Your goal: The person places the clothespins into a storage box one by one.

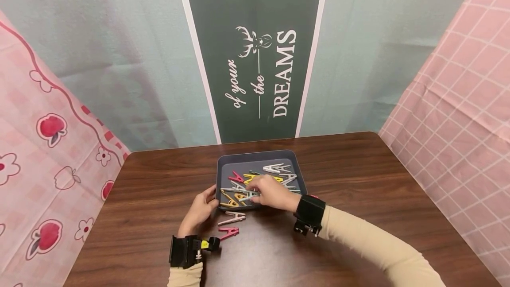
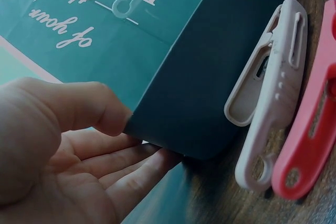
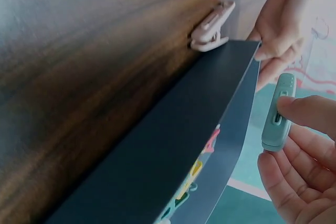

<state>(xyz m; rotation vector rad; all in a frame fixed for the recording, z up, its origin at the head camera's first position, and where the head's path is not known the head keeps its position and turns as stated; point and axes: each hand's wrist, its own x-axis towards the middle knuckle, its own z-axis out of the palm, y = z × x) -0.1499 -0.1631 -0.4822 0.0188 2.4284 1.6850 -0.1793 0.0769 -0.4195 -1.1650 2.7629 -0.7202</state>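
Note:
A dark grey tray [image 1: 237,161] holds several clothespins in white, yellow, orange, red and grey. My left hand [image 1: 200,209] grips its near left corner, with the thumb at the rim and the other fingers against the outer wall [image 2: 194,82]. Over the near part of the tray, my right hand [image 1: 275,193] pinches a pale green clothespin [image 3: 279,114] between thumb and fingertips. In the head view that hand covers some of the clothespins in the middle.
In front of the tray, a pale pink clothespin [image 1: 232,219] and a red clothespin [image 1: 229,233] lie on the brown wooden table [image 1: 338,167]. Behind the table hangs a green curtain [image 1: 255,127] with white lettering. Pink cloths hang at both sides.

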